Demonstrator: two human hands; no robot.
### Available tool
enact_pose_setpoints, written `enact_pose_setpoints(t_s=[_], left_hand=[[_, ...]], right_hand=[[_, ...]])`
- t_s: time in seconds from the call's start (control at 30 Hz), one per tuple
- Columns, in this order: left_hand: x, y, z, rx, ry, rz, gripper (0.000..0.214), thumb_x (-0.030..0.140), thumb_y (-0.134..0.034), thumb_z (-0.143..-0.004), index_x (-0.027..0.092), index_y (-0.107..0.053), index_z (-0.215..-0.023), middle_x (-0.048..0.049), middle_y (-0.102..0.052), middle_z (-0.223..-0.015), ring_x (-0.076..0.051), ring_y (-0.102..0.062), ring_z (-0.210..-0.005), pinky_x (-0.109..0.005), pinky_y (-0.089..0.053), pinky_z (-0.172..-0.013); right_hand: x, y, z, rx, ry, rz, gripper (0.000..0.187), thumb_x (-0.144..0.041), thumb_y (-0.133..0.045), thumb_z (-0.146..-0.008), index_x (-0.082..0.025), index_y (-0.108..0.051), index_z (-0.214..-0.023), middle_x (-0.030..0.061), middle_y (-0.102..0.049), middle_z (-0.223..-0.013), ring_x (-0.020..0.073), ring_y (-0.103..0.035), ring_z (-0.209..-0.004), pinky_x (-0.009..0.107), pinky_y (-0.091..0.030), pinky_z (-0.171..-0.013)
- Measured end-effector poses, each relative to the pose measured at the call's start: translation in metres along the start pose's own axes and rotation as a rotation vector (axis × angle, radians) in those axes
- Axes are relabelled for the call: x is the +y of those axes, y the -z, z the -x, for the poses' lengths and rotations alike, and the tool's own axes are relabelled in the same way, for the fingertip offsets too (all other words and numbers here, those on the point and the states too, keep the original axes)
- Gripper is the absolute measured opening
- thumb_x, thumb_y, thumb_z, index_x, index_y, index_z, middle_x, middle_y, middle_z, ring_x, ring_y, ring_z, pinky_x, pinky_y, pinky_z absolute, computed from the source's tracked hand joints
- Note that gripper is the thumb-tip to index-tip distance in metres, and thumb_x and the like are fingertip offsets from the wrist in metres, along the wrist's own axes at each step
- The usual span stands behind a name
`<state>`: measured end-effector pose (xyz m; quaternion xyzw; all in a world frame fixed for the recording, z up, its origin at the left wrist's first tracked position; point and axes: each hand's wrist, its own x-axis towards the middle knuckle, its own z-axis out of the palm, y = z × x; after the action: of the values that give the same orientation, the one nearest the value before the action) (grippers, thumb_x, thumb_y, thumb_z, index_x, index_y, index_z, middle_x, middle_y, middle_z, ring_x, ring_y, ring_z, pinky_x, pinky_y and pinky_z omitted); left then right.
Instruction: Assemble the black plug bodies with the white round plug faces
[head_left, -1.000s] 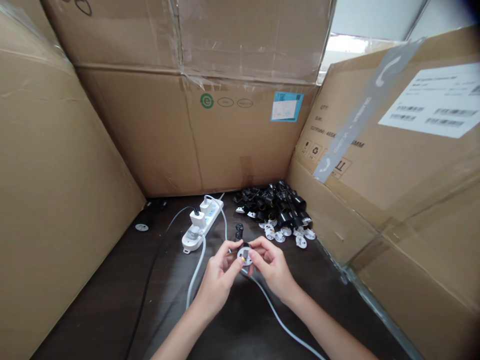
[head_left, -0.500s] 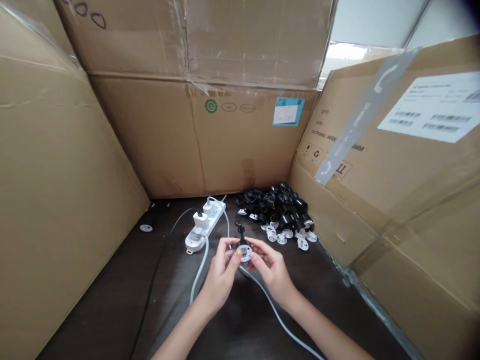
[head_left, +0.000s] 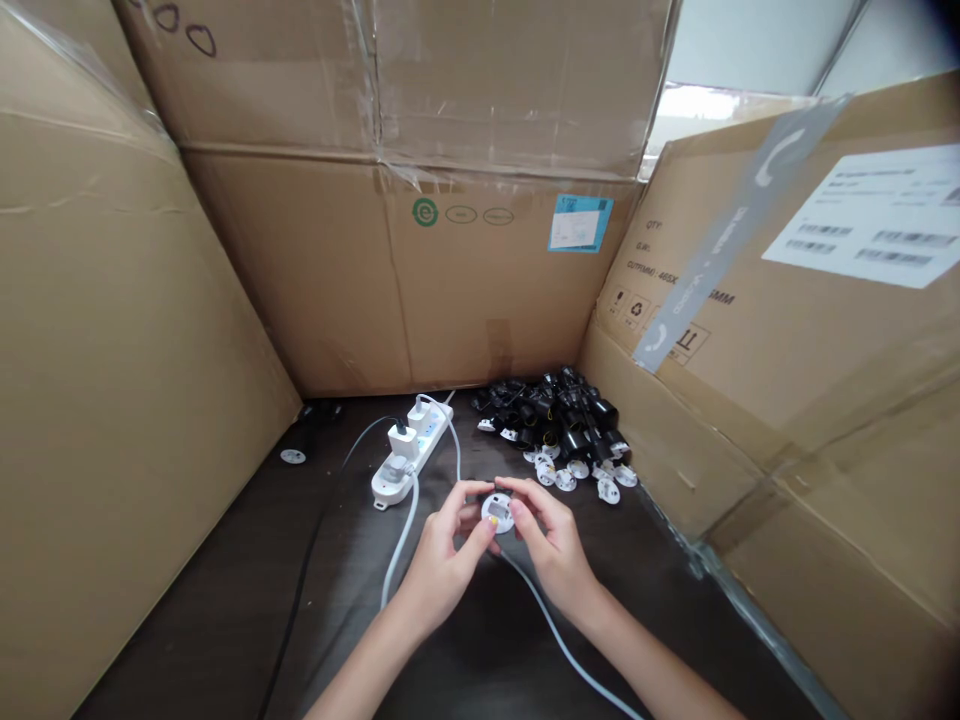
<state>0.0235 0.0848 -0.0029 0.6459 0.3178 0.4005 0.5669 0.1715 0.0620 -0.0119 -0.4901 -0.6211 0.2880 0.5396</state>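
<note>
Between my two hands is a small black device with a round white end plate (head_left: 496, 511), the white face turned up toward me. My left hand (head_left: 448, 540) grips it from the left, thumb on the lower edge of the plate and fingers behind. From the right, my right hand (head_left: 553, 535) closes on it, thumb at the plate's right edge. The fingers hide most of the black body. Beyond my hands lies a pile of similar black devices (head_left: 574, 410), several with white round plates (head_left: 608, 490) showing.
A white power strip (head_left: 391, 483) with plugged-in adapters stands left of centre. Its white cable (head_left: 399, 560) and another pale cable (head_left: 559, 630) cross the dark table (head_left: 225, 600). One more white disc (head_left: 292, 456) lies at left. Cardboard boxes (head_left: 480, 290) wall in the back and sides.
The device has turned in my hands: its black stem, upright before, no longer shows above my fingers. Both hands have shifted slightly right, and the plate faces me more fully.
</note>
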Motion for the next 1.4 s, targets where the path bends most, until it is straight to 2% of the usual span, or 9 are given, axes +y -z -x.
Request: enact_pose_setpoints(t_s=[0.13,0.27,0.43,0.63,0.73,0.97,1.17,1.4], left_hand=[[0.000,0.000,0.001,0.028,-0.006,0.019,0.028,0.033,-0.048,-0.085,0.018,-0.045,-0.108,-0.0062,-0.063,-0.093,-0.014,-0.060,-0.071,-0.028,-0.046,-0.072],[0.002,-0.001,0.002,0.025,-0.006,0.006,0.024,0.033,-0.047,-0.086,0.018,-0.045,-0.104,-0.0040,-0.061,-0.090,-0.012,-0.058,-0.069,-0.027,-0.045,-0.071],[-0.001,-0.003,0.001,0.015,-0.001,0.012,0.019,0.035,-0.041,-0.089,0.018,-0.043,-0.097,-0.0011,-0.058,-0.081,-0.010,-0.051,-0.062,-0.023,-0.042,-0.061],[-0.007,-0.005,0.001,0.049,0.000,0.004,0.029,0.038,-0.041,-0.088,0.019,-0.040,-0.110,-0.0030,-0.058,-0.082,-0.011,-0.050,-0.063,-0.021,-0.040,-0.054],[-0.007,-0.004,0.001,0.042,-0.006,-0.039,0.032,0.038,-0.039,-0.089,0.020,-0.041,-0.115,-0.0029,-0.057,-0.083,-0.010,-0.048,-0.062,-0.021,-0.039,-0.055],[-0.007,-0.006,0.004,0.059,0.007,-0.068,0.027,0.037,-0.042,-0.088,0.020,-0.048,-0.108,-0.0014,-0.057,-0.080,-0.008,-0.045,-0.058,-0.019,-0.038,-0.053],[-0.006,-0.010,0.005,0.085,0.037,-0.018,0.025,0.038,-0.044,-0.087,0.019,-0.049,-0.102,0.0007,-0.055,-0.073,-0.008,-0.045,-0.056,-0.018,-0.038,-0.051],[-0.009,-0.011,0.005,0.119,0.010,-0.049,0.024,0.037,-0.046,-0.086,0.018,-0.051,-0.101,0.0011,-0.054,-0.071,-0.007,-0.046,-0.055,-0.018,-0.039,-0.050]], right_hand=[[-0.004,-0.001,0.000,-0.065,-0.065,-0.099,0.025,-0.035,-0.043,-0.089,-0.016,-0.054,-0.103,0.0016,-0.057,-0.074,0.0089,-0.053,-0.061,0.018,-0.043,-0.057],[-0.009,-0.001,0.000,-0.152,-0.053,-0.150,0.023,-0.034,-0.042,-0.090,-0.015,-0.052,-0.100,0.0021,-0.058,-0.077,0.0089,-0.055,-0.062,0.019,-0.044,-0.059],[-0.009,-0.001,0.001,-0.169,-0.033,-0.078,0.023,-0.032,-0.045,-0.088,-0.015,-0.054,-0.100,0.0043,-0.058,-0.083,0.0112,-0.057,-0.071,0.020,-0.045,-0.065],[-0.008,-0.001,0.000,-0.208,-0.075,-0.123,0.029,-0.035,-0.041,-0.090,-0.015,-0.052,-0.108,0.0045,-0.058,-0.086,0.0114,-0.058,-0.070,0.021,-0.047,-0.064],[-0.010,-0.001,0.001,-0.202,-0.064,-0.081,0.030,-0.035,-0.040,-0.091,-0.016,-0.053,-0.111,0.0049,-0.059,-0.091,0.0125,-0.057,-0.077,0.022,-0.047,-0.070],[-0.009,-0.004,0.003,-0.111,0.003,0.015,0.026,-0.030,-0.042,-0.090,-0.017,-0.056,-0.107,0.0054,-0.060,-0.092,0.0142,-0.058,-0.080,0.023,-0.046,-0.075],[-0.008,-0.006,0.005,-0.067,0.080,0.089,0.025,-0.025,-0.043,-0.089,-0.016,-0.060,-0.104,0.0059,-0.063,-0.090,0.0145,-0.060,-0.080,0.022,-0.047,-0.072],[-0.009,-0.005,0.006,-0.030,0.109,0.101,0.025,-0.025,-0.043,-0.090,-0.017,-0.061,-0.106,0.0053,-0.063,-0.101,0.0143,-0.060,-0.089,0.021,-0.047,-0.078]])
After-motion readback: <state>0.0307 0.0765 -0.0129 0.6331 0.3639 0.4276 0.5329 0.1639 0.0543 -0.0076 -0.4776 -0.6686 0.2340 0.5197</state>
